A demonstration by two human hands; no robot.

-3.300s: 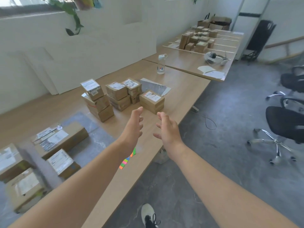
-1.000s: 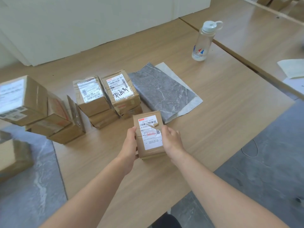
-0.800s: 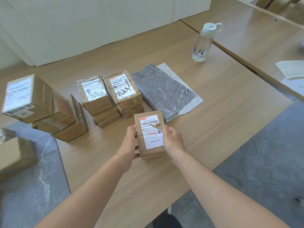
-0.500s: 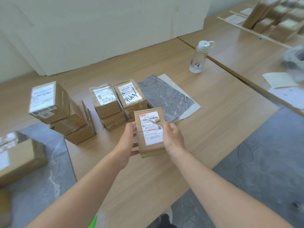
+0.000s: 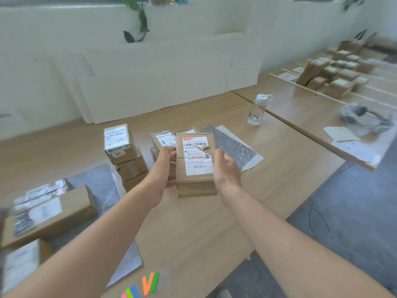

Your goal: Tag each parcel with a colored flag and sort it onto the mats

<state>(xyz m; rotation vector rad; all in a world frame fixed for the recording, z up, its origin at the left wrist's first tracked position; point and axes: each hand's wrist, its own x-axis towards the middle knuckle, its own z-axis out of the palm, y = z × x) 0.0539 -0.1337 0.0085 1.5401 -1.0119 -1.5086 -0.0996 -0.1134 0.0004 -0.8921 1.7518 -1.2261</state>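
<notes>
The parcel point(image 5: 196, 166) is held label-up above your desk point(image 5: 279, 168), just in front of the grey mat point(image 5: 234, 147), clamped between your hands: your left hand point(image 5: 166, 166) grips its left edge, your right hand point(image 5: 225, 171) its right. The colored flags point(image 5: 148, 284) lie at the desk's near edge.

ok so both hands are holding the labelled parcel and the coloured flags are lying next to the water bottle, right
No: the left hand and right hand do hold the labelled parcel, but the head view shows the coloured flags at the near table edge, far from the water bottle.
</notes>
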